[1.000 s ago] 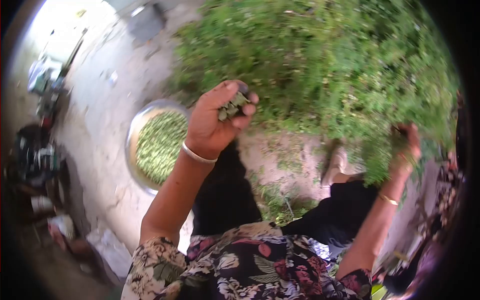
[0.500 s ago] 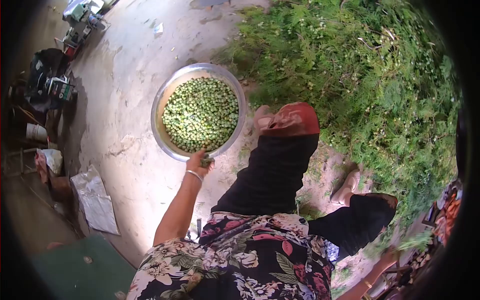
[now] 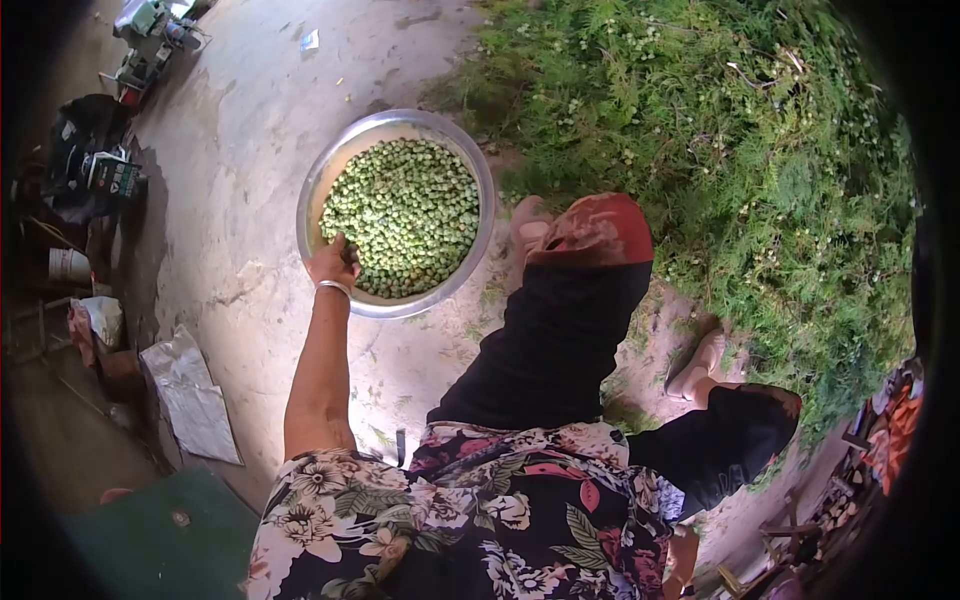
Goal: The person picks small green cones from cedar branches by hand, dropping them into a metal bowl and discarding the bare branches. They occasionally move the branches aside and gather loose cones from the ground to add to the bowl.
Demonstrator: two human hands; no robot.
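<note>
My left hand [image 3: 333, 262], with a silver bracelet at its wrist, reaches over the near left rim of a wide metal basin [image 3: 306, 205]. Small round green cones [image 3: 405, 215] fill much of the basin. The fingers are curled at the edge of the heap, and whatever they hold is hidden. Of my right arm only a piece shows at the bottom right, beside the flowered shirt; the right hand lies out of sight.
A large heap of leafy green branches [image 3: 720, 130] covers the right side. My feet [image 3: 700, 365] stand by its edge. Flattened white sacking [image 3: 195, 395], a dark green surface [image 3: 170, 540] and a parked vehicle [image 3: 150, 45] line the left. Coloured cloth [image 3: 895, 440] lies far right.
My left hand has moved left and up, from outside the basin's near rim to the cones at its left side. My right hand, earlier beside a green sprig at lower right, has left the view.
</note>
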